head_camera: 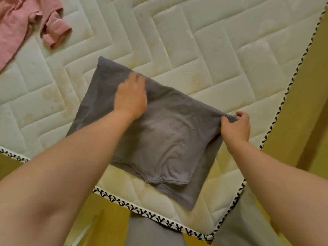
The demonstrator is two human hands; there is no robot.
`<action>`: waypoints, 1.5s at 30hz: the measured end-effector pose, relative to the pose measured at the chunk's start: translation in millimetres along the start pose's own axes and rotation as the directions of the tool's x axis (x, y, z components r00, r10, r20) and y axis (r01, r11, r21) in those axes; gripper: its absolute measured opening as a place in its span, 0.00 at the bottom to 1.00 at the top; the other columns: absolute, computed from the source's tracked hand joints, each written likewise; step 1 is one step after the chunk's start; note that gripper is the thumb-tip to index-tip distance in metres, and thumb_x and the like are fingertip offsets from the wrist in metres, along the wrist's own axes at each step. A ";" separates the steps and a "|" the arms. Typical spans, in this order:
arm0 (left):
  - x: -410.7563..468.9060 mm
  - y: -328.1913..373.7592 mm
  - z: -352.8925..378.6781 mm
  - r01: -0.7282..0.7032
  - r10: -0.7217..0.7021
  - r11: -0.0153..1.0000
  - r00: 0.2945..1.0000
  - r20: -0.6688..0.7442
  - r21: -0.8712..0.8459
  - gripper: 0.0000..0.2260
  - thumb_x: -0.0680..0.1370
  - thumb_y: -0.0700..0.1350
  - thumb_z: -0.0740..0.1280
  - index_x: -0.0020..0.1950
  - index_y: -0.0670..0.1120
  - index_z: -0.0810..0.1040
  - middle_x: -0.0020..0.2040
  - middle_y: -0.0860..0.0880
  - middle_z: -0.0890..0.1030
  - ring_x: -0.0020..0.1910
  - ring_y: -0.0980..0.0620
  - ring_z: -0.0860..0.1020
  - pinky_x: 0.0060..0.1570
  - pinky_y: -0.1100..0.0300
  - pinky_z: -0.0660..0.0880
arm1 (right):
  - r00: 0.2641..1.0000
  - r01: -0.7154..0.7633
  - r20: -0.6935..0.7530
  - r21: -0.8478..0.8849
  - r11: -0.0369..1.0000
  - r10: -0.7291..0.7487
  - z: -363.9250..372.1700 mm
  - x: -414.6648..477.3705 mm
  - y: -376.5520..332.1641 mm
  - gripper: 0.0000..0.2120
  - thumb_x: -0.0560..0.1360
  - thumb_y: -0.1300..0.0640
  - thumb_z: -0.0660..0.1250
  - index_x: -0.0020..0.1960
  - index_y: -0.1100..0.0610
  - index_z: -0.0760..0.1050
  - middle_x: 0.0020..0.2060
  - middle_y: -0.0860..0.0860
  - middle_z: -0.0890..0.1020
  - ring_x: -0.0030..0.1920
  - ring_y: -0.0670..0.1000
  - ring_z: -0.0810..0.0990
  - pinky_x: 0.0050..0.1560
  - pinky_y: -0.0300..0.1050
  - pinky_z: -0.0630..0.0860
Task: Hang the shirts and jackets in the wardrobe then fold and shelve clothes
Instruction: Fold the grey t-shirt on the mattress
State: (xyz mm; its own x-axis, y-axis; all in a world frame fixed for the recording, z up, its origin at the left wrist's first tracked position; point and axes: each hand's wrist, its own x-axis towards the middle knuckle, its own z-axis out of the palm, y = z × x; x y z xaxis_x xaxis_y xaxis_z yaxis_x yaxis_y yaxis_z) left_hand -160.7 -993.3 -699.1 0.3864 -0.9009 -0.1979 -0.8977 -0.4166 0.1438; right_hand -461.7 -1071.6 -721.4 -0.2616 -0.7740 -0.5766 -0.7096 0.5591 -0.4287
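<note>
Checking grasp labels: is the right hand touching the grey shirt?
Touching. The head view shows the right hand pinching a corner of the grey shirt.

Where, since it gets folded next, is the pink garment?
In the head view, the pink garment lies crumpled at the far left of the mattress, well apart from the grey shirt.
</note>
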 end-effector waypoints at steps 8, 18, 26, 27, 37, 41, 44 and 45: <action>32.8 65.7 21.6 -0.062 0.047 0.997 0.965 0.259 0.049 0.10 0.81 0.38 0.59 0.62 0.44 0.70 0.61 0.42 0.71 0.47 0.41 0.77 0.41 0.47 0.75 | 0.939 0.297 0.257 -0.264 0.917 -0.230 -21.5 54.1 -11.6 0.09 0.79 0.51 0.67 0.45 0.56 0.75 0.49 0.56 0.80 0.46 0.57 0.77 0.46 0.46 0.72; -89.4 145.2 47.2 -0.043 0.035 0.999 0.969 0.246 0.025 0.17 0.80 0.58 0.61 0.57 0.45 0.71 0.56 0.44 0.73 0.53 0.43 0.74 0.47 0.49 0.73 | 0.896 0.140 0.435 -0.085 0.986 -0.090 -41.7 44.9 -12.0 0.17 0.73 0.48 0.73 0.52 0.62 0.79 0.45 0.55 0.81 0.46 0.56 0.79 0.47 0.49 0.77; -179.8 244.3 90.9 0.508 -0.450 0.861 0.755 0.477 0.007 0.55 0.70 0.75 0.60 0.81 0.43 0.38 0.81 0.39 0.40 0.80 0.38 0.40 0.75 0.36 0.49 | 0.705 -0.412 0.666 0.104 0.905 0.244 -41.3 10.5 -5.7 0.17 0.75 0.55 0.73 0.61 0.55 0.74 0.54 0.55 0.82 0.52 0.56 0.82 0.52 0.51 0.80; -175.0 247.8 93.8 0.542 -0.478 0.840 0.735 0.481 0.005 0.55 0.71 0.74 0.61 0.81 0.43 0.37 0.81 0.39 0.39 0.80 0.38 0.40 0.76 0.37 0.48 | 0.739 -0.383 0.639 0.137 0.914 0.214 -38.4 7.4 -4.9 0.16 0.76 0.56 0.72 0.62 0.55 0.74 0.56 0.56 0.82 0.54 0.57 0.82 0.55 0.54 0.80; -137.8 261.7 65.9 0.672 -0.519 0.729 0.669 0.532 -0.134 0.34 0.82 0.36 0.56 0.81 0.44 0.38 0.82 0.44 0.44 0.81 0.44 0.44 0.77 0.45 0.57 | 0.887 0.271 0.367 0.072 0.960 -0.278 -49.1 -13.9 -27.9 0.10 0.82 0.51 0.62 0.50 0.57 0.74 0.41 0.50 0.77 0.43 0.52 0.75 0.43 0.42 0.67; -116.2 291.2 34.1 0.555 -0.303 0.784 0.731 0.611 -0.276 0.34 0.80 0.31 0.54 0.82 0.43 0.41 0.82 0.43 0.50 0.79 0.44 0.56 0.73 0.53 0.63 | 0.956 0.188 0.218 0.057 0.980 -0.196 -91.0 7.2 -41.1 0.13 0.83 0.51 0.59 0.57 0.59 0.75 0.48 0.53 0.78 0.47 0.53 0.74 0.45 0.43 0.67; -102.5 322.4 7.3 0.529 -0.102 0.731 0.709 0.698 -0.430 0.34 0.78 0.31 0.54 0.83 0.47 0.49 0.77 0.42 0.66 0.69 0.41 0.72 0.63 0.51 0.73 | 0.986 0.161 0.052 0.003 0.987 -0.161 -126.1 17.4 -51.1 0.16 0.84 0.50 0.54 0.61 0.60 0.73 0.56 0.56 0.80 0.55 0.56 0.78 0.46 0.43 0.66; -100.9 331.1 -2.6 0.536 -0.047 0.697 0.697 0.716 -0.476 0.33 0.77 0.31 0.54 0.81 0.47 0.56 0.70 0.42 0.74 0.62 0.41 0.76 0.56 0.52 0.76 | 0.986 0.167 0.000 -0.001 0.986 -0.167 -137.3 18.9 -55.8 0.17 0.85 0.50 0.53 0.62 0.61 0.72 0.58 0.56 0.80 0.57 0.57 0.78 0.46 0.44 0.66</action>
State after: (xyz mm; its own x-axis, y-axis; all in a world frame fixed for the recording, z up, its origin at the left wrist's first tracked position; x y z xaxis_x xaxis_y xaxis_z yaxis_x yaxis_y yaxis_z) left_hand -496.3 -1040.7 -629.1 0.1597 -0.5208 -0.8386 -0.3173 -0.8315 0.4560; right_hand -516.9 -1158.2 -612.8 -0.1387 -0.8566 -0.4969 -0.7440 0.4213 -0.5186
